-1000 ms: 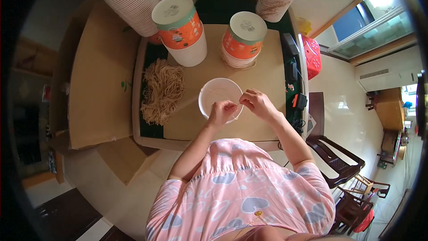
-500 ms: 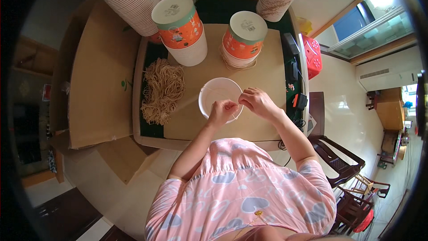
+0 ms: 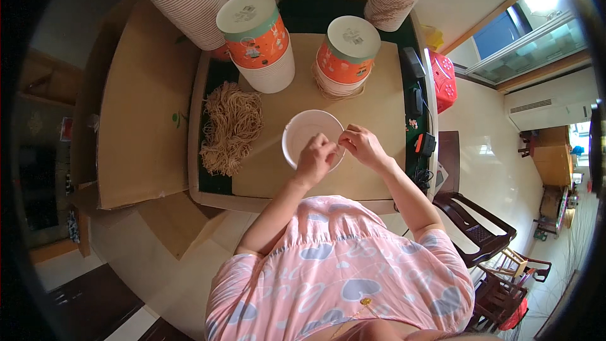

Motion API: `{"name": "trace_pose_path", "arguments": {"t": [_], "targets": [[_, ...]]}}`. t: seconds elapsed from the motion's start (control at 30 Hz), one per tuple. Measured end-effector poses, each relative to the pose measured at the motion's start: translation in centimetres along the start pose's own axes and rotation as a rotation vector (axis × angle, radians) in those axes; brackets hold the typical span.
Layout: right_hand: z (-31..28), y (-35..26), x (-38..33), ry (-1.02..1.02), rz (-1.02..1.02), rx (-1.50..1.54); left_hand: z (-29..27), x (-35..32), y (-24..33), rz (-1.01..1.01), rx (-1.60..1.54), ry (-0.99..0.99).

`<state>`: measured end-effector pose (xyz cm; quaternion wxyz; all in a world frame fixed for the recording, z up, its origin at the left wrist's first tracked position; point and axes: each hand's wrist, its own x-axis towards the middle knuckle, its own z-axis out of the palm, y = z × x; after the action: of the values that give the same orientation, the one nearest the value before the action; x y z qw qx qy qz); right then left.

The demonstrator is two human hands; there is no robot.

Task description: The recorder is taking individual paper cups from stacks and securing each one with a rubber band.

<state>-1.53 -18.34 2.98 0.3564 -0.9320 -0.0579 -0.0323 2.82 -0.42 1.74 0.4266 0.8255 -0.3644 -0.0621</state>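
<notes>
An open white paper bucket (image 3: 294,132) stands on the cardboard sheet in front of me, its mouth facing up. My left hand (image 3: 315,159) reaches over its opening, closed in a pinch on a thin string mostly hidden by the fingers. At the bucket's right rim, my right hand (image 3: 367,148) pinches the string too, its fingertips almost meeting the left ones. To the left lies a loose bundle of beige strings (image 3: 231,127). Behind the open bucket, upside-down stacks of orange-printed paper buckets stand: a left stack (image 3: 257,50) and a right stack (image 3: 344,63) with string around its base.
The cardboard sheet (image 3: 271,173) covers much of the green table. Tall bucket stacks (image 3: 188,6) rise at the far left, another stack (image 3: 398,0) at the far right. Black adapters and cables (image 3: 424,144) line the right edge. A large cardboard box (image 3: 142,113) adjoins the left side.
My left hand has moved slightly up and turned over the bucket's mouth. The string that showed across the opening and below the fingers is now barely visible. My right hand stays at the rim.
</notes>
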Motion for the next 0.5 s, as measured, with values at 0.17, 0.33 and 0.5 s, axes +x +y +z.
{"name": "trace_pose_path", "arguments": {"t": [0.17,0.33,0.5], "targets": [[0.3,0.0,-0.4,-0.051,0.125,0.026,1.5,0.1,0.0,0.041,0.084,-0.048],[0.5,0.4,-1.2,-0.067,0.127,0.004,1.6,0.1,-0.9,-0.091,-0.357,0.084],[0.4,0.0,-1.3,-0.07,0.117,0.026,2.0,-0.3,-2.6,-0.459,-0.857,0.03]]}}
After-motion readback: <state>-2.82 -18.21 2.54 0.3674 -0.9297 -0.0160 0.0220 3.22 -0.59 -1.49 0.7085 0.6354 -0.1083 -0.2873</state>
